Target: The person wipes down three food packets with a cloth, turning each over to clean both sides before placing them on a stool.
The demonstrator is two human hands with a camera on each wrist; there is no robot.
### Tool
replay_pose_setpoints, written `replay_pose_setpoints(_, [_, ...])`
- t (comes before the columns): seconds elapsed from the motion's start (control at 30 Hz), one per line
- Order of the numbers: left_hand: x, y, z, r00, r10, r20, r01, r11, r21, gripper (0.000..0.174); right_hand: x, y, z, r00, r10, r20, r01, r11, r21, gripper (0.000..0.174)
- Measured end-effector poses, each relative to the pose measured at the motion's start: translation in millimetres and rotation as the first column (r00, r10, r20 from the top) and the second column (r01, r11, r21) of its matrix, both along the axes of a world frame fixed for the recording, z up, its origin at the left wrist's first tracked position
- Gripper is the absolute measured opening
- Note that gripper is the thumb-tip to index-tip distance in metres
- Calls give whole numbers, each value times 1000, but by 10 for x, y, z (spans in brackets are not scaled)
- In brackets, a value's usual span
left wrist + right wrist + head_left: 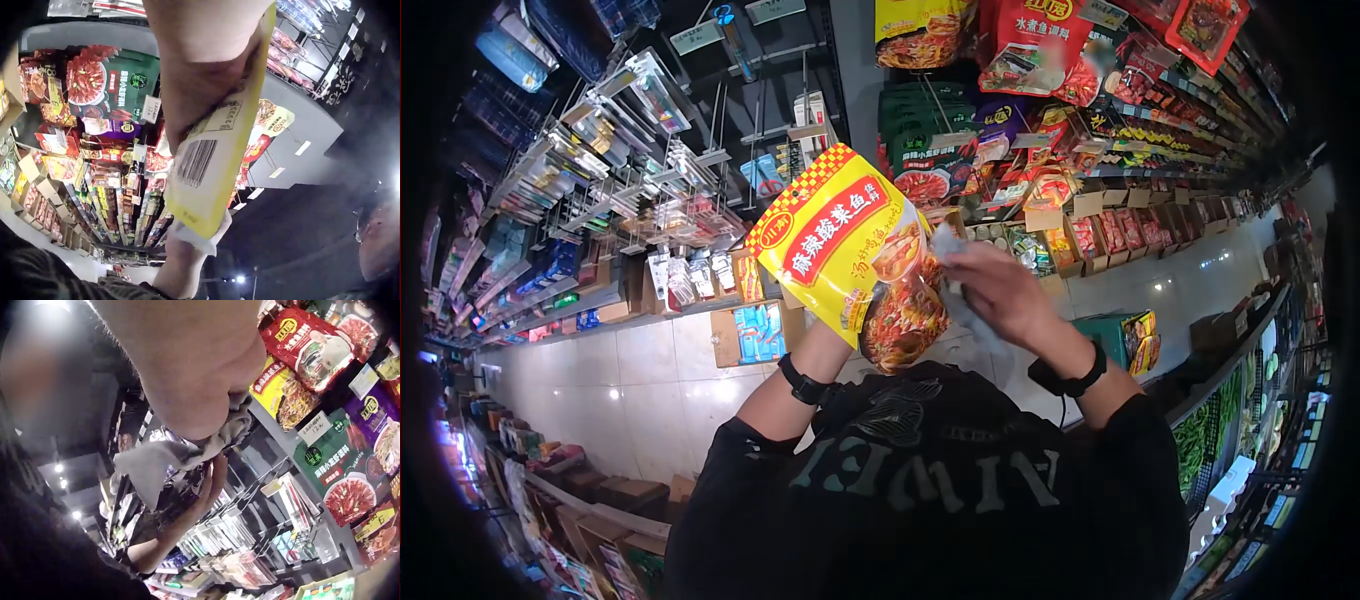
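Note:
A yellow seasoning packet point(830, 240) with a red label and a picture of a fish dish is held up before the chest, tilted. My left hand point(203, 87) grips it from behind, mostly hidden by the packet in the head view. Its pale back with a barcode faces the left wrist view. At the packet's right edge, my right hand point(1000, 285) holds a grey cloth point(153, 465) bunched under the fingers, with the cloth up against the packet's front. A loose end of the cloth hangs down in the right wrist view.
Hanging seasoning packets point(1035, 50) fill the rack ahead, with green packets point(930, 140) below. Pegs with small goods point(660, 200) line the left. An open carton of blue packs point(755, 335) stands low in front, and a green box point(1125, 340) sits at the right.

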State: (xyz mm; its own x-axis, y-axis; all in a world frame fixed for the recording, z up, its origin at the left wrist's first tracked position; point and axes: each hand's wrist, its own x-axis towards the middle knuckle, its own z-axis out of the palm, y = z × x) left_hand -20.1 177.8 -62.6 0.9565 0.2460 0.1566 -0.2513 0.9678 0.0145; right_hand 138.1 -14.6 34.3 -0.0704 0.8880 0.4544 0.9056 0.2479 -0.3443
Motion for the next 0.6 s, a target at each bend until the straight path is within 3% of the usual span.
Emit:
replay_pose_setpoints(0.13, [-6,-18,4,998,11,-54,-8,999,52,54,-524,113,-151,963,250,-106,-257,964,-62,31])
replay_pose_setpoints(0.23, [-69,5,95,995,55,-85,-47,994,99,54,-565,4,-97,950,310,32,-308,950,-58,30])
replay_pose_setpoints(0.33, [-68,35,152,990,96,-102,-82,988,131,54,-120,-230,-341,999,26,34,-28,998,56,33])
replay_pose_setpoints(0.4, [-28,37,166,986,123,-113,-105,982,154,54,179,-353,-294,960,-271,-75,275,960,46,29])
replay_pose_setpoints(0.43, [-2,39,175,984,134,-115,-114,980,165,54,215,-399,-340,893,-322,-314,342,940,9,27])
replay_pose_setpoints(0.5, [94,18,205,981,154,-118,-129,972,195,54,273,-446,-495,595,-367,-715,428,898,-104,23])
replay_pose_setpoints(0.6, [259,-39,274,976,174,-129,-139,960,242,54,169,-386,-589,277,-133,-952,303,952,-45,20])
